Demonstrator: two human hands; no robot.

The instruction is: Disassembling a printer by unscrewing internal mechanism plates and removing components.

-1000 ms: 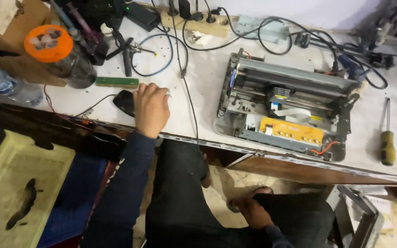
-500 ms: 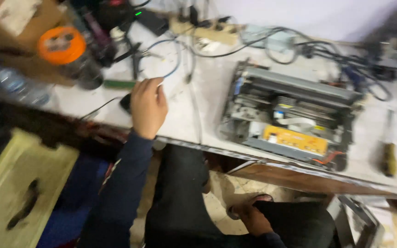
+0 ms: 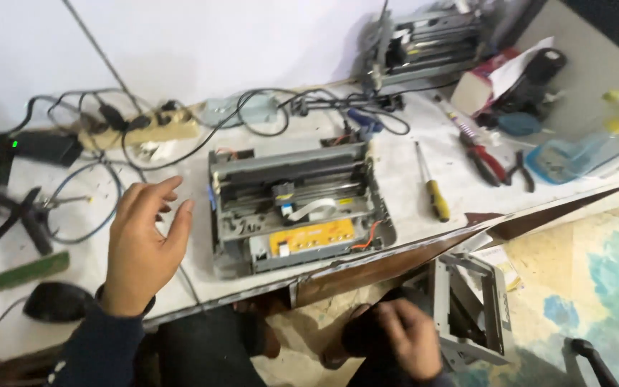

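My left hand (image 3: pixel 140 247) hovers above the white workbench (image 3: pixel 424 154), fingers spread, holding nothing, just left of an opened grey printer mechanism (image 3: pixel 294 204) with a yellow circuit strip at its front. A black computer mouse (image 3: pixel 59 302) lies beside my left wrist. My right hand (image 3: pixel 410 337) is low, below the bench edge by my knee, blurred, fingers loosely apart, with nothing seen in it. A grey plastic printer frame (image 3: pixel 471 308) stands on the floor next to it.
A yellow-handled screwdriver (image 3: pixel 432 188) and red-handled pliers (image 3: pixel 486 159) lie right of the printer. A power strip (image 3: pixel 145 131) with tangled cables sits at the back, a second stripped printer (image 3: pixel 428 43) at the far back, a green circuit board (image 3: pixel 23 272) at left.
The view has swung right and closer. My left hand lifted off the bench near the mouse and opened beside the printer. My right hand stays low by my knee.
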